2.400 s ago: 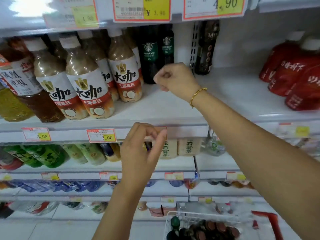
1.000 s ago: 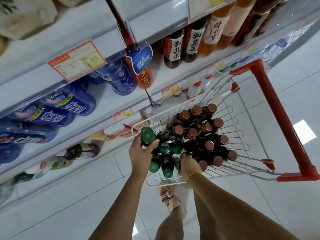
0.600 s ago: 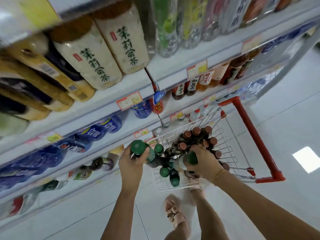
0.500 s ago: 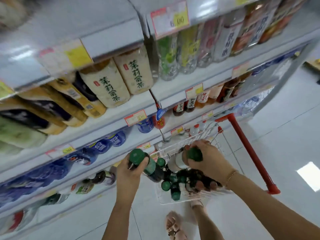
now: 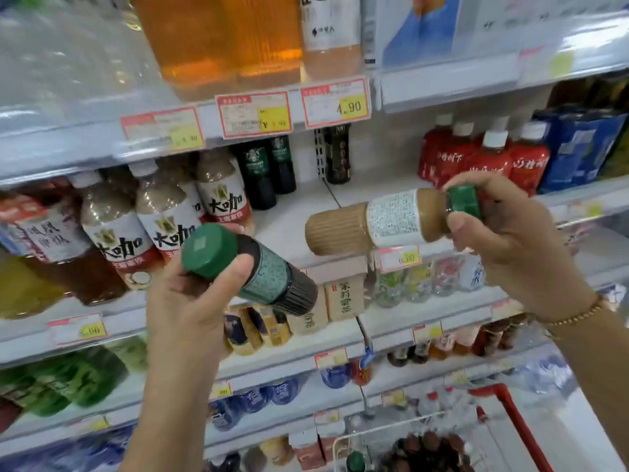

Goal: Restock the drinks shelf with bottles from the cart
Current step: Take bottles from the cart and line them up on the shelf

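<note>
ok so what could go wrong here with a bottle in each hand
1. The right hand holds the tan, green-capped plastic bottle sideways by its cap end only, so it could slip and fall.
2. The left hand grips the dark, green-capped bottle near its cap, tilted. Placing both at once might knock the standing white-capped latte bottles beside the bare gap on the white shelf.

A shop's drinks aisle: white shelves [image 5: 296, 226] packed with bottled drinks [image 5: 223, 199], price tags [image 5: 335, 103] on their edges, wire cart [image 5: 498, 390] at five o'clock
</note>
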